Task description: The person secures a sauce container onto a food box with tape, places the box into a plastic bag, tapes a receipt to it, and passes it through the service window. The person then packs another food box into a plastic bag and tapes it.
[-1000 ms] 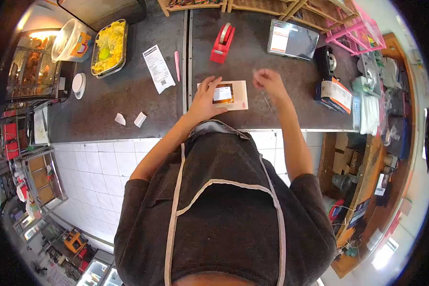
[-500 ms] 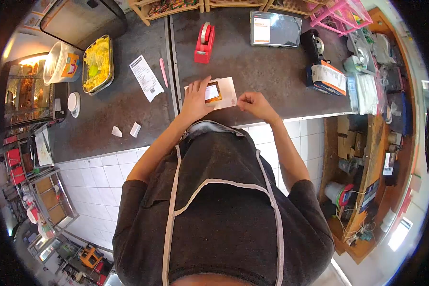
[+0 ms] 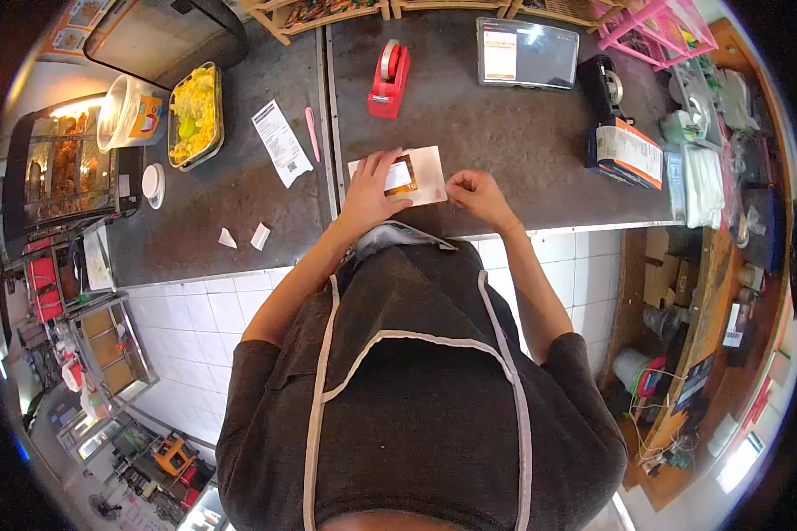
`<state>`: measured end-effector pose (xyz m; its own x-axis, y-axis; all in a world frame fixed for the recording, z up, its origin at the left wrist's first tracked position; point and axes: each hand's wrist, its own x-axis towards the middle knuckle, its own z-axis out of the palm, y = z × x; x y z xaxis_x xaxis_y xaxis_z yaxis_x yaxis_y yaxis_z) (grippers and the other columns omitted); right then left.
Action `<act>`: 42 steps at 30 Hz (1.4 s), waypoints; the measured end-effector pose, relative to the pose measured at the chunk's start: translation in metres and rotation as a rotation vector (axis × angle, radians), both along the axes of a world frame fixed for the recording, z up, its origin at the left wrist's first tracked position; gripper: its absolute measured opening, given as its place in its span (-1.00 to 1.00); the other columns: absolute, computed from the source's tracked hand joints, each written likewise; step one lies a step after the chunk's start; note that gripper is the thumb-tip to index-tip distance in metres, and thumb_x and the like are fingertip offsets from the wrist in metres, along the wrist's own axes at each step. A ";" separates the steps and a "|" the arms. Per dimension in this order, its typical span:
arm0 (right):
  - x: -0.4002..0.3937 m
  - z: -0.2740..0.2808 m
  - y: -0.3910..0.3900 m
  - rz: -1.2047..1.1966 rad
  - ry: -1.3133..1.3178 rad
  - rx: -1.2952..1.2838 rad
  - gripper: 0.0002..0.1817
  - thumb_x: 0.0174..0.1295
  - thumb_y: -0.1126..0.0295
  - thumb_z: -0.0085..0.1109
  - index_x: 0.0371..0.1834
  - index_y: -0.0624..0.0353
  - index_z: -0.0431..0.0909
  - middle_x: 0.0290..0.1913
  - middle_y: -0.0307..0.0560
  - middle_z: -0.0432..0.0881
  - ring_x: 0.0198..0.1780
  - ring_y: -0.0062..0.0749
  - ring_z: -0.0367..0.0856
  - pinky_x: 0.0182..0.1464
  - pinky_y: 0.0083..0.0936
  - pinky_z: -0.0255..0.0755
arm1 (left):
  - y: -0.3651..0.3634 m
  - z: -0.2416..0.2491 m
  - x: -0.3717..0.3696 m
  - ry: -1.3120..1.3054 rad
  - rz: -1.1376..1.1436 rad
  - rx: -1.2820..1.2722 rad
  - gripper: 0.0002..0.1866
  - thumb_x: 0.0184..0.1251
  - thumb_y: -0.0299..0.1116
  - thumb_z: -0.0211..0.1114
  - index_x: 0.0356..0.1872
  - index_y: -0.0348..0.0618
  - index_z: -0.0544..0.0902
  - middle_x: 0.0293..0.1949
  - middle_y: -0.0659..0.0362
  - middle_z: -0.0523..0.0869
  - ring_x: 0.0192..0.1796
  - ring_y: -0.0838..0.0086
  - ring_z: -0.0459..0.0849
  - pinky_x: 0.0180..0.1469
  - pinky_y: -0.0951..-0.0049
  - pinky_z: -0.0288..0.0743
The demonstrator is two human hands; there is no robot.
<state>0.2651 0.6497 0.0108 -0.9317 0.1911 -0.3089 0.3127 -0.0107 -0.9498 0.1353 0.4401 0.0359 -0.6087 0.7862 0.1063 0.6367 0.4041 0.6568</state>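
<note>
A pale, flat cardboard box [image 3: 430, 168] with a window showing orange-brown contents and a white label rests on the dark counter in front of me. My left hand [image 3: 372, 190] lies across its left part, fingers over the far side and thumb by the near edge, holding it. Close to the box's right near corner, my right hand [image 3: 476, 196] is closed in a pinch. Whatever is between those fingertips is too small to make out. Beyond the box stands a red tape dispenser [image 3: 387, 84].
Left on the counter [image 3: 522, 142] are a printed slip [image 3: 281, 142], a pink pen [image 3: 313, 133], paper scraps [image 3: 259, 235] and a tray of yellow food [image 3: 195, 119]. A tablet [image 3: 530, 55], black tape dispenser [image 3: 609, 88] and orange-and-blue box [image 3: 627, 152] stand right. A metal seam crosses the counter.
The whole view has shifted slightly, so the counter items appear a little further right. My hands keep nearly the same pose at the box.
</note>
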 end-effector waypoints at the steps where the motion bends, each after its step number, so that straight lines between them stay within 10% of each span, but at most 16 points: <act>1: 0.001 -0.001 0.001 0.004 0.000 -0.004 -0.87 0.22 0.43 0.17 -0.37 0.29 0.55 -0.51 -0.26 0.57 -0.48 -0.65 0.48 -0.42 -0.64 0.37 | 0.000 0.000 -0.001 0.000 0.004 -0.004 -0.02 -0.30 -0.24 0.59 0.31 -0.07 0.31 0.16 -0.03 0.43 0.20 0.03 0.39 0.25 0.13 0.30; 22: 0.023 0.005 0.003 -0.235 -0.089 -0.035 -0.86 0.23 0.40 0.23 -0.34 0.27 0.58 -0.50 -0.27 0.57 -0.45 -0.67 0.47 -0.38 -0.68 0.35 | -0.117 0.030 -0.053 0.080 0.409 -0.029 -0.10 -0.22 -0.29 0.58 0.28 -0.12 0.35 0.11 -0.02 0.49 0.16 0.13 0.46 0.22 0.20 0.35; 36: 0.016 0.016 -0.007 -0.258 -0.041 -0.017 -0.86 0.22 0.42 0.21 -0.37 0.28 0.57 -0.54 -0.30 0.54 -0.51 -0.71 0.42 -0.45 -0.72 0.29 | 0.018 0.006 -0.005 0.054 -0.080 -0.137 -0.07 -0.23 -0.18 0.56 0.29 -0.05 0.31 0.20 0.01 0.40 0.25 0.09 0.36 0.25 0.13 0.29; 42: 0.015 0.043 -0.019 -0.296 0.020 -0.019 -0.88 0.22 0.44 0.21 -0.38 0.28 0.58 -0.53 -0.31 0.55 -0.51 -0.73 0.43 -0.45 -0.72 0.29 | -0.022 0.033 -0.017 0.124 0.188 0.122 -0.06 -0.19 -0.14 0.58 0.30 -0.07 0.30 0.25 -0.03 0.36 0.31 0.08 0.32 0.32 0.15 0.25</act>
<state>0.2801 0.6305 0.0533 -0.8423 0.4493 -0.2977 0.2749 -0.1168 -0.9543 0.1183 0.4182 0.0686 -0.7193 0.6372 0.2767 0.6367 0.4454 0.6295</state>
